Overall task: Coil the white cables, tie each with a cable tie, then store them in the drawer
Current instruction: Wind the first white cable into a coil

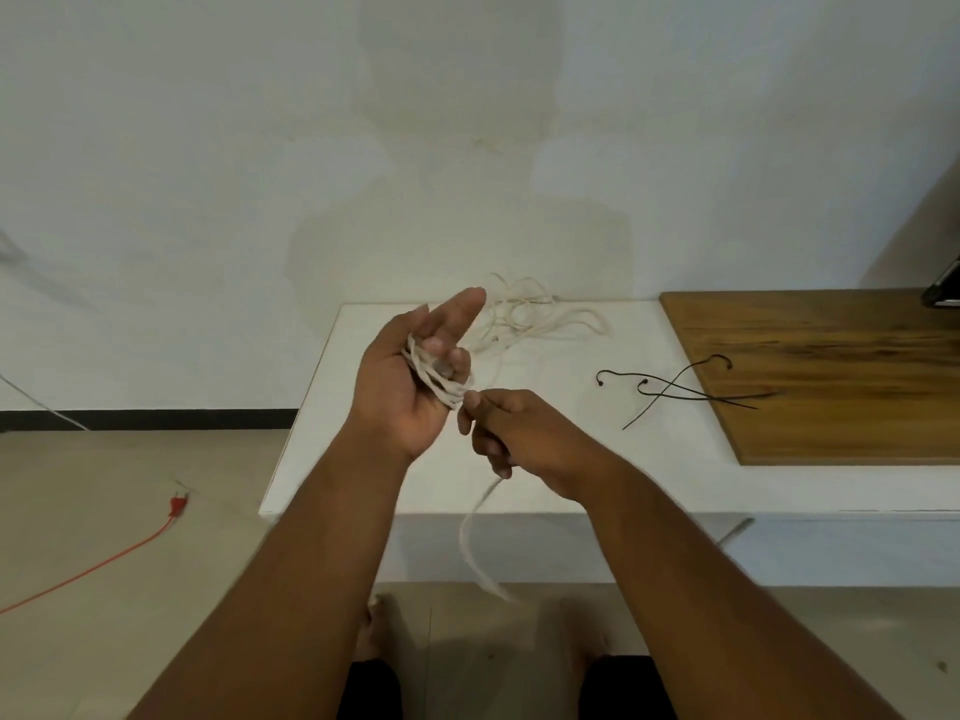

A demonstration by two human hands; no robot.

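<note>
Loops of white cable (434, 379) are seen, in the head view, wound round the left hand (400, 392), which is raised palm-up over the near left part of the white table (571, 366); its lower fingers are curled over the loops, while the forefinger is held out straight; the strands are off-white, cord-like and bunched slantwise across the palm; the same cable is pinched between thumb and forefinger of the right hand (514, 439), just beside the loops, and its free end hangs blurred below that hand, past the table's front edge; a loose tangle of white cable (524, 314) lies at the table's far edge against the wall (467, 122), and whether it joins the held cable cannot be told; black cable ties (680, 389) lie crossed on the table, well apart from both hands, their tips reaching onto a wooden board (831, 366) on the right; bare tabletop is left between hands and ties; a red cord (104, 558) trails over the floor (130, 485) at the left.
</note>
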